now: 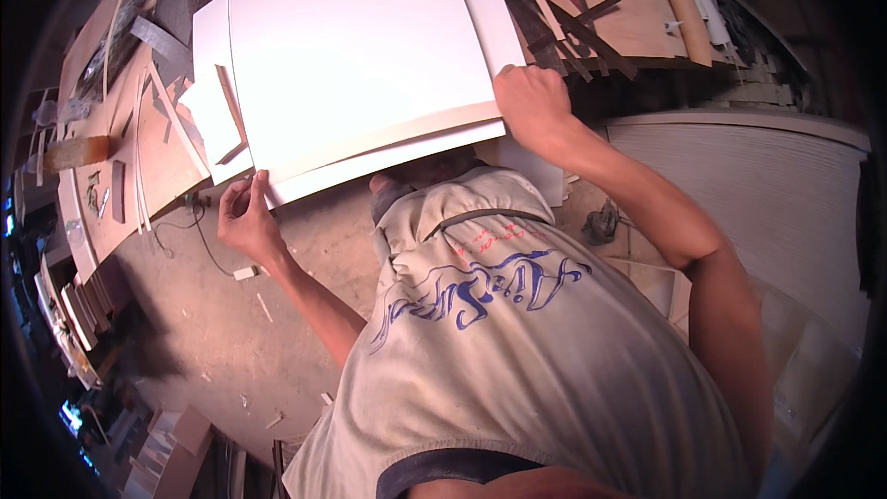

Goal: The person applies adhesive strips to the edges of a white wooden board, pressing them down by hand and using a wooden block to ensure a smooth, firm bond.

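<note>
A large white board (360, 28) fills the top middle of the bench, with a pale narrow strip (388, 134) along its near edge and a white edge below that. My left hand (248, 217) is at the near left corner, fingertips closed on or against the strip's end; exactly what they pinch is hard to make out. My right hand (536, 103) is curled over the board's near right corner, at the other end of the strip, with its fingertips partly hidden. Smaller white pieces (208, 115) lie beside the board's left side.
The plywood bench (177, 185) carries offcuts and a bottle with amber contents (74, 152). Dark strips (582, 23) and rolls (684, 9) lie at top right. A grey panel (739, 166) stands at right. A cable (212, 249) trails onto the dusty floor (240, 323).
</note>
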Tool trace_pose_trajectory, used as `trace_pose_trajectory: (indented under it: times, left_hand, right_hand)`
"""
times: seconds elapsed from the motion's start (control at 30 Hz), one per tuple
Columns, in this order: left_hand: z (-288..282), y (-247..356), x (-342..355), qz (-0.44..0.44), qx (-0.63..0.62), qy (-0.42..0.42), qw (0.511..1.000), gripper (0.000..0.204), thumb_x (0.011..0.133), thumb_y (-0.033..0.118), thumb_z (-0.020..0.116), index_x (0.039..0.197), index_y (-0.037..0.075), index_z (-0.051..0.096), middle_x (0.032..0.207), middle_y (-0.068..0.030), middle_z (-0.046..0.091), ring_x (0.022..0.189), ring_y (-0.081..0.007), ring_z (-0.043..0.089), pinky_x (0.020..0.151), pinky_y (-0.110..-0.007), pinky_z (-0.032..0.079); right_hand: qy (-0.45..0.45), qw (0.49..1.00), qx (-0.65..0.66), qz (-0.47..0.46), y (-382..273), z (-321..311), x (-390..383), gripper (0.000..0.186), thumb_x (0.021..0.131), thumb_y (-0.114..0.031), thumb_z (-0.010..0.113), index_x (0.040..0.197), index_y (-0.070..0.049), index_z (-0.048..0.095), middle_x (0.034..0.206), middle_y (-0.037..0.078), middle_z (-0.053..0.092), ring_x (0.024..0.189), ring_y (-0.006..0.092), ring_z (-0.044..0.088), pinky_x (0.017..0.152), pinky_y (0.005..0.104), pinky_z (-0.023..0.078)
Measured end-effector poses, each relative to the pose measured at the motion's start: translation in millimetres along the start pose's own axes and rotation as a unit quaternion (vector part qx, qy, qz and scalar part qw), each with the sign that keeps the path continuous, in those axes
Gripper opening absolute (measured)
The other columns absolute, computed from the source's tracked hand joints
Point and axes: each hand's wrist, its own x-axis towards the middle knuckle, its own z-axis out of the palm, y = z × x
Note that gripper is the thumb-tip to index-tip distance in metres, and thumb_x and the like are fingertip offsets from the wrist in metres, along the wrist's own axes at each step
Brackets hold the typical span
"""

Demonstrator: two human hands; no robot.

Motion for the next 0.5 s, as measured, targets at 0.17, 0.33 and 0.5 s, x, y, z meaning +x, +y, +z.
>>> trace_pose_trajectory:
  times: [0.17,0.33,0.5]
  left_hand:
    - [5.1,6.8,-2.1,0.004,0.021,-0.003,1.0,0.022,0.069,0.007,0.079,0.08,-0.001,0.063,0.065,-0.0024,0.061,0.058,-0.0067,0.053,0.055,-0.018,0.04]
    - [2.2,16.8,-10.5,0.021,0.071,-0.001,0.997,0.018,0.074,0.008,0.075,0.085,0.0,0.064,0.072,-0.0035,0.063,0.067,-0.008,0.057,0.059,-0.02,0.043]
    - [-7.2,11.9,-10.7,0.047,-0.195,-0.018,0.98,0.013,0.084,0.001,0.064,0.096,0.001,0.059,0.086,-0.0072,0.062,0.079,-0.0099,0.059,0.069,-0.026,0.049]
  right_hand:
    - [0.047,0.993,-0.061,0.094,59.3,7.7,13.5,0.013,0.073,-0.002,0.056,0.082,0.001,0.066,0.081,0.02,0.066,0.078,0.0319,0.066,0.067,0.0398,0.054]
    - [0.155,0.984,0.054,0.068,133.9,-9.1,72.4,0.021,0.079,-0.007,0.052,0.097,-0.003,0.062,0.096,0.022,0.062,0.093,0.0392,0.058,0.078,0.0446,0.046]
    - [0.308,0.943,0.124,0.007,188.4,-3.5,130.3,0.025,0.081,-0.008,0.053,0.103,-0.001,0.061,0.101,0.025,0.06,0.098,0.0393,0.057,0.085,0.0434,0.045]
